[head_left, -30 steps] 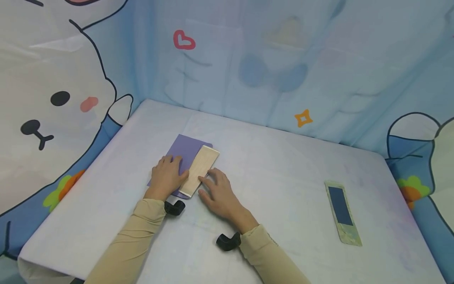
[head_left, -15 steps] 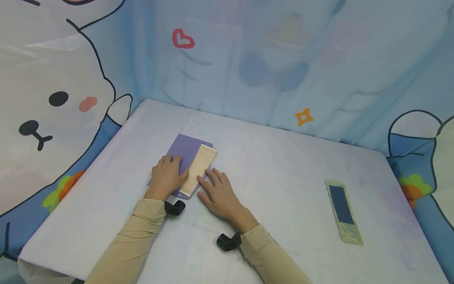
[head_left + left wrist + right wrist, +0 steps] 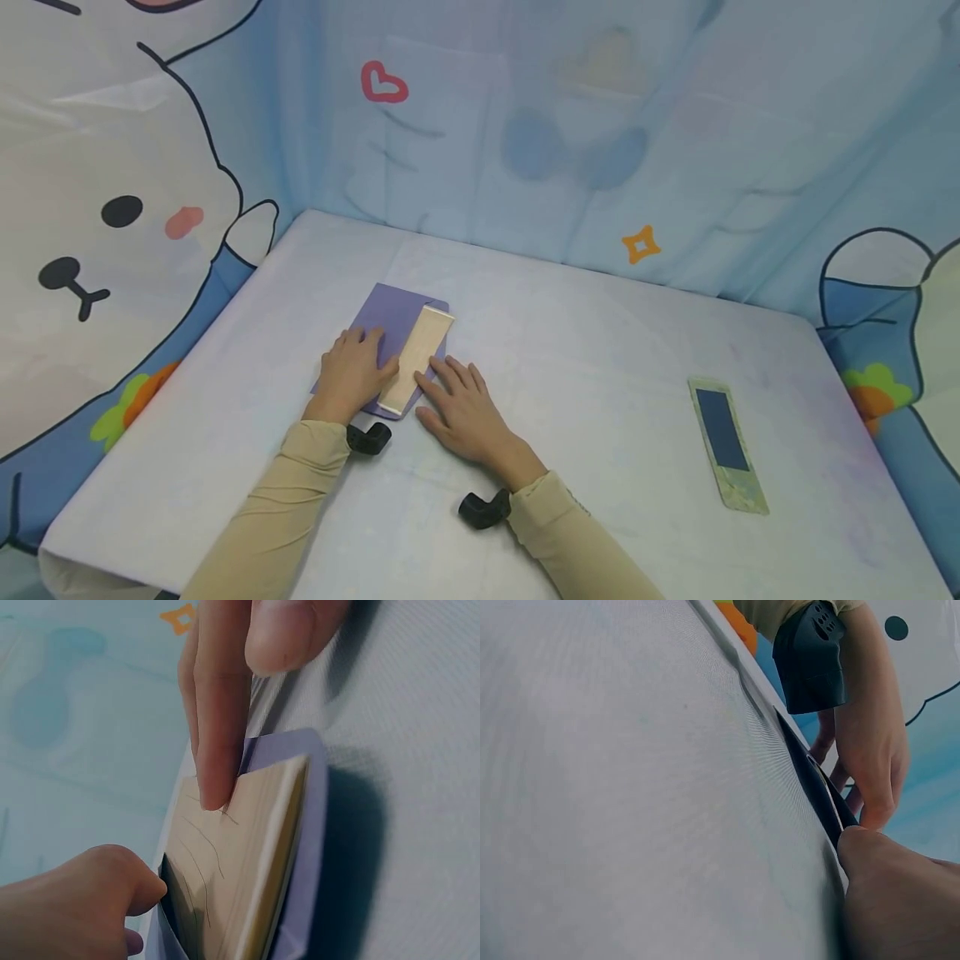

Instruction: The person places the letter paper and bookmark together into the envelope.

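Note:
A flat, pale wood-grained bar [image 3: 420, 354] lies slanted over a purple envelope-like sleeve [image 3: 390, 308] on the table. My left hand [image 3: 347, 375] is on the sleeve's left part. In the left wrist view, its bent thumb [image 3: 135, 881] is at the raised edge of the sleeve's flap [image 3: 171, 922], beside the bar, seeming to pinch it. My right hand [image 3: 467, 412] is at the bar's right side, its fingers extended. One of its fingertips [image 3: 217, 796] presses on the bar's upper face, and its thumb is apart from the bar. The bar's left edge is partly hidden by the flap.
A long, narrow greenish card or pack [image 3: 729, 446] with a dark blue panel lies at the table's right. A white cloth covers the table [image 3: 585, 367]. Blue printed curtains [image 3: 487, 150] stand behind and at both sides. Each wrist wears a black camera mount [image 3: 483, 510].
The bar has slid a little left over the purple sleeve, with the right fingers moving along at its side. My left hand has stayed nearly still.

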`<state>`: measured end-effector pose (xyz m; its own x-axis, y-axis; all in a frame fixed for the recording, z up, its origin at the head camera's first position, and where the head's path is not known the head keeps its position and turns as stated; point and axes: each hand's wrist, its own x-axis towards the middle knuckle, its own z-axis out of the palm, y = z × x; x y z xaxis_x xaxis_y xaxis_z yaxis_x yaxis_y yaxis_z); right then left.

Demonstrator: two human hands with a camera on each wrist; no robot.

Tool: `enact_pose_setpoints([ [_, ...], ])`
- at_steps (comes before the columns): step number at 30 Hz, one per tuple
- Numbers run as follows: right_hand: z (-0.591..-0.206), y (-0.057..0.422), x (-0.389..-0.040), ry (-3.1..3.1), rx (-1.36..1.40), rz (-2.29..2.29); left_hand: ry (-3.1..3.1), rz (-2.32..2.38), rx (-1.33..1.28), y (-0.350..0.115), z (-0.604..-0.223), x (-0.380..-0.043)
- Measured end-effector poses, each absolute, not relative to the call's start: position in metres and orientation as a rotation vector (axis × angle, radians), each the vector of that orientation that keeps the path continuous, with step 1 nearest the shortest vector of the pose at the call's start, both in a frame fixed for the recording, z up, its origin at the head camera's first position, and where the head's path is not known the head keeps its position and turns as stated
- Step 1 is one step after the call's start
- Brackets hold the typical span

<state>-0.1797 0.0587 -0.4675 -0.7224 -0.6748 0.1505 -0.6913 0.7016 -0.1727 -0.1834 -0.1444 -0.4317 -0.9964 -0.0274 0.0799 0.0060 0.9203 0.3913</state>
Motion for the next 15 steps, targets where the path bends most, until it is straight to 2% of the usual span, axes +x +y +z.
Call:
enact_pose_setpoints([
  [6, -0.467, 0.063, -0.188, -2.844, 1.154, 0.442, -3.000, -0.613, 0.050, -0.140, -0.435, -0.188],
  [15, -0.461, 0.080, -0.213, -2.953, 1.003, 0.684, -3.035, -0.585, 0.027, -0.115, -0.447, -0.202],
])
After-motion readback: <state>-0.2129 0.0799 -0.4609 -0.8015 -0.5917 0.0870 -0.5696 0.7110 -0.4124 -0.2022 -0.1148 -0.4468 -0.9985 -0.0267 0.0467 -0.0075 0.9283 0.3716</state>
